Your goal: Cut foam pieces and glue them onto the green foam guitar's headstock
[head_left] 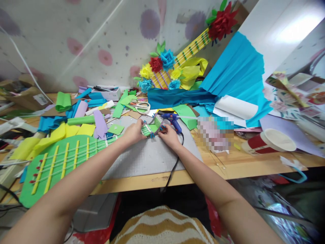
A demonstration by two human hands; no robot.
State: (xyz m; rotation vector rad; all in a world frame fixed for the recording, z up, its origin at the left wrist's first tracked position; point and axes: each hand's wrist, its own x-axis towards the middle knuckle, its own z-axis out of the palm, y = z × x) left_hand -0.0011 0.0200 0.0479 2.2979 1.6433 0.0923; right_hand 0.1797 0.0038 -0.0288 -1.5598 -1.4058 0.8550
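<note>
A green craft guitar (99,149) lies slanted across the left of the table, with yellow strips, pale strings and red-tipped pegs on its body. My left hand (134,133) is closed around the upper end of its neck, where small blue pegs (152,135) stick out by the fingers. My right hand (169,136) is just right of the guitar's head, fingertips pinched at a small dark blue piece; its exact shape is partly hidden. Between and behind the hands stands a green roll (158,121) with a greyish band. A blue glue gun (174,122) lies right behind my right hand.
Under my hands is a grey cutting mat (142,166). Scissors (143,107) and paper scraps crowd the back left. A yellow flowered craft guitar (193,48) leans at the back wall beside blue crepe paper (236,78). A paper cup (269,141) lies tipped at right; the glue gun's cord (175,166) hangs over the front edge.
</note>
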